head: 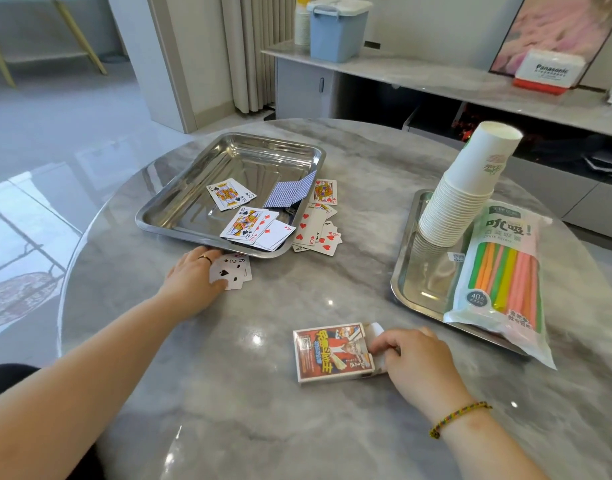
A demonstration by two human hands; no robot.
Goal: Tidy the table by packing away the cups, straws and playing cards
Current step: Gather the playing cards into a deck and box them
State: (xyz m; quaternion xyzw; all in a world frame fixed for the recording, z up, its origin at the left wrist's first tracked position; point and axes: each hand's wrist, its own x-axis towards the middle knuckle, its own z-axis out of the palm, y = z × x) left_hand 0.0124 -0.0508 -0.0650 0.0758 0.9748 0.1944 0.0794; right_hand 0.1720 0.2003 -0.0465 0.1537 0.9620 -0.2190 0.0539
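Two shallow steel trays stood well apart on the round grey marble-veined table (297, 427). The left tray (166, 209) held several loose playing cards (243, 223) face up in its near corner, with one blue-backed card (290, 192) leaning at the rim. More face-up cards, the scattered cards (318, 230), lay on the table just beside that tray's right edge. The right tray (422, 289) carried a tall, tilted stack of white paper cups (464, 192) and, beside it, a clear packet of coloured straws (502, 271) overhanging the near rim.

The left hand (193, 275), ring on one finger, rested on the table by the left tray's near rim, fingers closed on a small fan of cards (232, 271). The right hand (412, 355), braided bracelet at the wrist, gripped the open flap end of a red-and-white card box (332, 351) lying flat on the table near the person.

Behind the table, a pale sideboard (436, 74) bore a lidded blue plastic bin (337, 32), a red-and-white Panasonic carton (548, 72) and a pink framed picture (567, 26). A glossy grey floor (55, 140) lay to the left.
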